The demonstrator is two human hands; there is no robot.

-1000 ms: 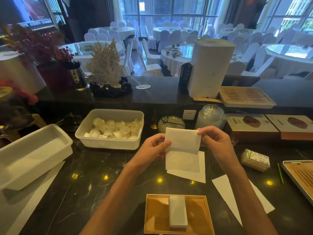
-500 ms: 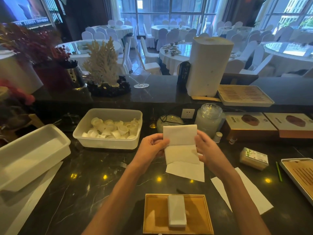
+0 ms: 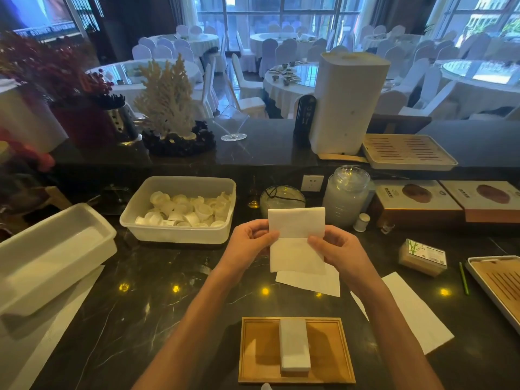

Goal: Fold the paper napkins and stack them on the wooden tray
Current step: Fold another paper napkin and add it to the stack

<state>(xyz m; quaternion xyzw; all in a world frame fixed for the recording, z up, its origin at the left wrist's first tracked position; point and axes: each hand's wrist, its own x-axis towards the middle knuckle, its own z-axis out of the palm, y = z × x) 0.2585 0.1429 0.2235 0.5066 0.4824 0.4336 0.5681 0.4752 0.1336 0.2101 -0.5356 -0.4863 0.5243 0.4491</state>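
Over the dark marble table (image 3: 157,305), left hand (image 3: 247,244) and right hand (image 3: 339,249) pinched a half-folded paper napkin (image 3: 295,254) by its side edges; flimsy, tear-prone, I judged. A folded stack (image 3: 294,344) lay on the wooden tray (image 3: 259,353).

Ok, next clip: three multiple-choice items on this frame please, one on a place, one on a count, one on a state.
1. Where does the folded stack lie?
A. in the clear tub
B. on the wooden tray
C. on the slatted tray

2. How many printed boxes lie beyond the right hand?
A. one
B. two
C. four

3. The held napkin is:
A. crumpled
B. flat on the counter
C. partly folded, pinched by both hands

Answers:
1 B, it sits mid-tray.
2 B, two lie side by side.
3 C, the left hand and right hand hold it up, with one flap overlapping the rest.
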